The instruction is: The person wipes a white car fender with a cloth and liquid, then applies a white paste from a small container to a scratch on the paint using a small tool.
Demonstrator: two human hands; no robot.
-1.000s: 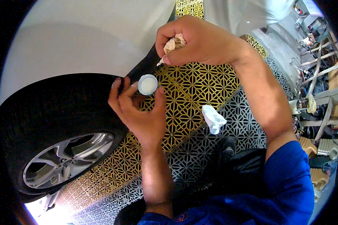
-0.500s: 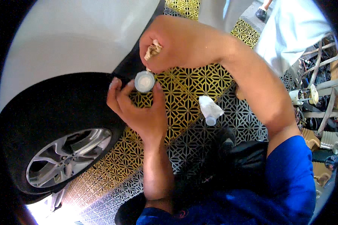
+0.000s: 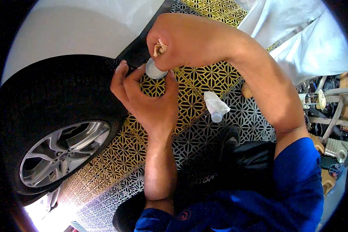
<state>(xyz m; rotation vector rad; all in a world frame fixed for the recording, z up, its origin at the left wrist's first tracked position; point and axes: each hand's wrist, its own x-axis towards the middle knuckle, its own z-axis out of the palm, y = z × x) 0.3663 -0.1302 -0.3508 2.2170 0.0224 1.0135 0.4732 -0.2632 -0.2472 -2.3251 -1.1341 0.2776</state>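
My left hand [image 3: 150,104] holds a small round whitish cap [image 3: 154,70], dished like a bottle lid, between thumb and fingers. Curled over it from above is my right hand [image 3: 162,40], closed on a crumpled beige wad [image 3: 160,48] that looks like cloth or paper. Its lower edge overlaps the cap's far right rim, and its fingertips are hidden from me. Both hands are beside the white car's body panel [image 3: 85,27], just right of the black tyre [image 3: 58,85].
A small white container [image 3: 215,105] with a pale round end lies on the yellow and grey lattice floor tiles [image 3: 197,154]. White draped sheeting [image 3: 305,46] hangs at the upper right. Below it stands a cluttered rack [image 3: 338,104] of parts. The alloy wheel [image 3: 63,154] is at lower left.
The cap has moved slightly up and right, and the right hand now covers part of it. Its dished inside shows less. The view has shifted a little.
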